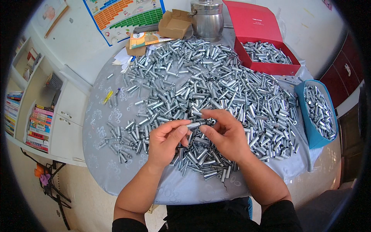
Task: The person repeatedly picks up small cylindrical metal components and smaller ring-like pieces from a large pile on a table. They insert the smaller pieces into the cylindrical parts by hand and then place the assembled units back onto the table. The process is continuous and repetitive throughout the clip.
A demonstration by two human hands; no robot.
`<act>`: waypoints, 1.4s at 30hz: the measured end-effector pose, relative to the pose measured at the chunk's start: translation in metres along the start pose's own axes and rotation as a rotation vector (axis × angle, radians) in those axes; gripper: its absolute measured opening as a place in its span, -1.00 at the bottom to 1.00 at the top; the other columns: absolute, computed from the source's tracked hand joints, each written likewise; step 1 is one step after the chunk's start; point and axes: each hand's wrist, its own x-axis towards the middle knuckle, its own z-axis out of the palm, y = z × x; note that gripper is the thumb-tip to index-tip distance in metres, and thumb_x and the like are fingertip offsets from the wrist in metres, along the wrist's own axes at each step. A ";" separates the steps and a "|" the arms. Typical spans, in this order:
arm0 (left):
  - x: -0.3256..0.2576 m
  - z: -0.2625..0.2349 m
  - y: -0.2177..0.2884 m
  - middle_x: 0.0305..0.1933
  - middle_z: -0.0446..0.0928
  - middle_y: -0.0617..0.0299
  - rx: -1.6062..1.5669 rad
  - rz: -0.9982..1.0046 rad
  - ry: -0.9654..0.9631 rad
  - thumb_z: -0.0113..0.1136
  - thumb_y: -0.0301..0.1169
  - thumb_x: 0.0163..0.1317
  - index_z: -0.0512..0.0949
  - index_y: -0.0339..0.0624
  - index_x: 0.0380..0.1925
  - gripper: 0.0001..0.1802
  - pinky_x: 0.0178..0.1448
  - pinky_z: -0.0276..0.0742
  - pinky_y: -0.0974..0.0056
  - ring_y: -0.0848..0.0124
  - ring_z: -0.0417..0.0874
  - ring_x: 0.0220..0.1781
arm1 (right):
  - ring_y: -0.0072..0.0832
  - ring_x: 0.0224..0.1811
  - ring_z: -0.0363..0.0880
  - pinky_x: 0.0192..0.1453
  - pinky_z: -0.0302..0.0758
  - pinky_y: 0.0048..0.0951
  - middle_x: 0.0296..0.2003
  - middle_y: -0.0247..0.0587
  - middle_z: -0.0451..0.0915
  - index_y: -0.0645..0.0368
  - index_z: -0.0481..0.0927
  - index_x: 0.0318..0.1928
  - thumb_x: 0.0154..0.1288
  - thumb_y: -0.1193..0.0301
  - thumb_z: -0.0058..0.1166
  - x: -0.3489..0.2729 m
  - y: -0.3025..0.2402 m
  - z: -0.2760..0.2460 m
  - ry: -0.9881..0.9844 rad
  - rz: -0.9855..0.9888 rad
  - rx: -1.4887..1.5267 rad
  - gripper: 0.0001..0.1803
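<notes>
Cylinder (195,125) in left hand (165,142).

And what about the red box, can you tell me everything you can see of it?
The red box looks like stiff, smooth cardboard with straight sides. Its lid is open, standing up at the back, with small pale printing on it. Inside lies a jumble of shiny silver metal pieces. It sits on the grey tablecloth at the far right of the table, behind the blue bin. Loose pieces crowd its left side; neither hand touches it.

White wall (309,34), pale floor (91,189) (glossy)
</notes>
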 end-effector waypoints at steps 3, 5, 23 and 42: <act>0.000 -0.001 -0.001 -0.32 0.63 0.18 0.045 0.008 -0.024 0.13 -0.45 0.36 0.57 -0.35 -0.02 -0.74 -0.33 0.48 0.51 0.59 0.56 -0.44 | -0.64 -0.50 0.47 -0.42 0.42 -0.61 -0.31 -0.28 0.57 0.19 0.60 -0.03 0.16 0.53 0.29 -0.001 0.001 -0.003 -0.094 -0.018 -0.071 -0.67; 0.000 0.001 0.001 -0.32 0.63 0.20 0.034 -0.015 -0.013 0.13 -0.45 0.36 0.57 -0.35 -0.02 -0.74 -0.34 0.47 0.51 0.59 0.55 -0.44 | -0.66 -0.50 0.47 -0.43 0.42 -0.62 -0.32 -0.28 0.57 0.21 0.60 -0.06 0.15 0.52 0.30 -0.001 0.004 -0.003 -0.111 -0.001 -0.092 -0.68; 0.001 0.003 -0.005 -0.30 0.63 0.14 0.004 -0.022 -0.006 0.15 -0.55 0.29 0.53 -0.32 -0.12 -0.83 -0.31 0.53 0.43 0.53 0.58 -0.44 | -0.59 -0.48 0.52 -0.39 0.46 -0.56 -0.38 -0.23 0.61 0.21 0.65 -0.09 0.21 0.52 0.24 -0.005 0.000 0.003 -0.001 -0.011 -0.116 -0.76; 0.001 0.004 -0.001 -0.29 0.65 0.12 -0.001 0.008 0.039 0.15 -0.54 0.28 0.51 -0.27 -0.19 -0.89 -0.36 0.52 0.44 0.53 0.57 -0.49 | -0.73 -0.44 0.46 -0.38 0.39 -0.68 -0.41 -0.37 0.59 0.27 0.56 -0.09 0.33 0.51 0.15 -0.001 -0.004 0.003 0.123 0.115 0.110 -0.83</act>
